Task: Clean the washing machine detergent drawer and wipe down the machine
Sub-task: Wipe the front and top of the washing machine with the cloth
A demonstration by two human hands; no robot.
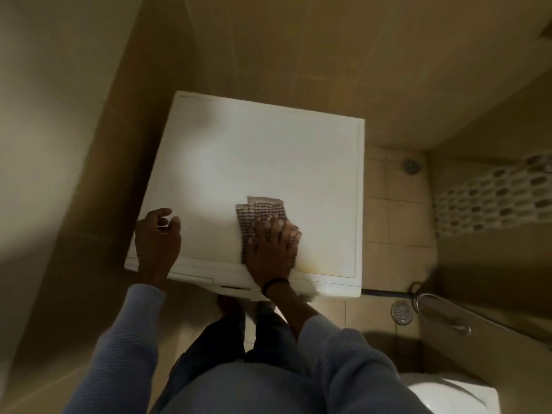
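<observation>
I look straight down on the white top of the washing machine (248,162). A checked brown-and-white cloth (258,215) lies flat on the top, near its front edge. My right hand (273,249) presses on the cloth with fingers spread flat. My left hand (158,237) rests at the machine's front left corner, fingers loosely curled, holding nothing. The detergent drawer is hidden below the top's front edge.
Beige tiled walls close in on the left and behind the machine. To the right is tiled floor with a round drain (401,312), a second drain (411,166) in the far corner, a metal handle (442,312) and a white toilet rim (448,392). My legs stand against the machine's front.
</observation>
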